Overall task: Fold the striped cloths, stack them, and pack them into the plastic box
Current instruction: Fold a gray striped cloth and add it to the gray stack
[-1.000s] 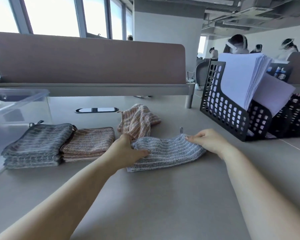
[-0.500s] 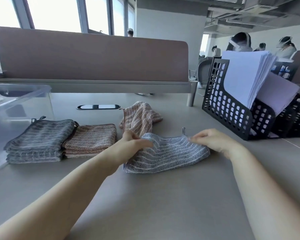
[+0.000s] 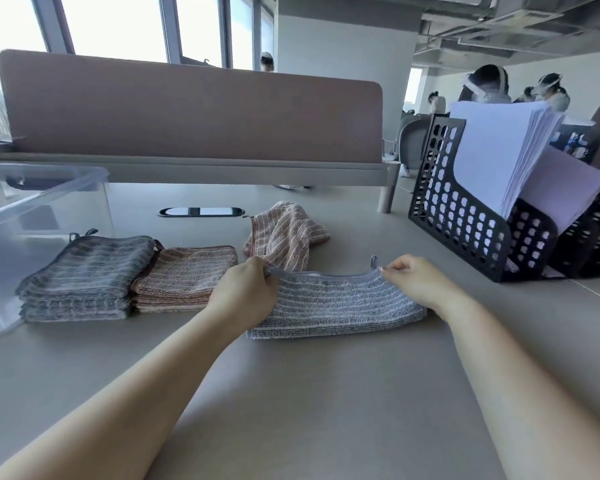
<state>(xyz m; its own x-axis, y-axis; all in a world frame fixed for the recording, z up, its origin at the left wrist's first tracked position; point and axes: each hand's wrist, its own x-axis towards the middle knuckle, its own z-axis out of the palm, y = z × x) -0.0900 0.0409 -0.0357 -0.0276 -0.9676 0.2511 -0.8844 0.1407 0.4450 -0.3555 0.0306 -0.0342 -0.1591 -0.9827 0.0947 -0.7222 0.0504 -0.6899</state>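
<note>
A blue-grey striped cloth (image 3: 329, 306) lies folded in half on the desk in front of me. My left hand (image 3: 246, 292) pinches its far left corner and my right hand (image 3: 413, 278) pinches its far right corner by the hanging loop, holding the far edge taut. Behind it lies a crumpled pink striped cloth (image 3: 284, 237). To the left sit a folded stack of grey striped cloths (image 3: 84, 275) and a folded stack of pink striped cloths (image 3: 187, 277), side by side. The clear plastic box (image 3: 49, 199) stands at the far left.
A black perforated file holder (image 3: 465, 230) full of white paper stands at the right. A brown desk divider (image 3: 187, 109) runs along the back, with a cable port (image 3: 198, 212) in the desk before it. People sit in the background at the right.
Both hands have pulled the blue-grey cloth's far edge apart and straight; the cloth now lies flatter and wider than before.
</note>
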